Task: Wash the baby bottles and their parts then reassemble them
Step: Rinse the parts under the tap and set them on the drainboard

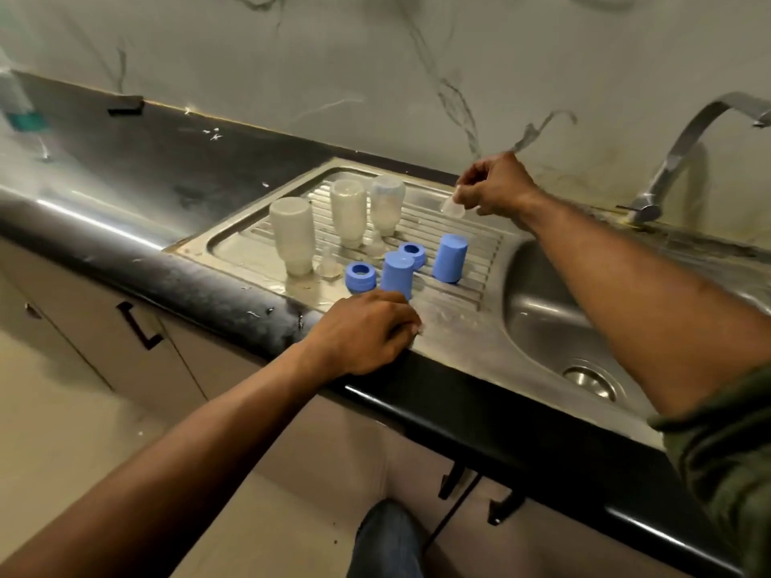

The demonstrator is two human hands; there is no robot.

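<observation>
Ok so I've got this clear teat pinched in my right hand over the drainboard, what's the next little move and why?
Probably set the teat down on the ribbed drainboard in the bare patch behind the blue caps. The three bottles stand upside down there with two collars and another teat laid out beside them, so the right hand seems to be adding one more washed part. The left hand rests on the front edge.

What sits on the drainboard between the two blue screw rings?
In the head view, a tall blue cap stands between the nearer ring and the farther ring.
</observation>
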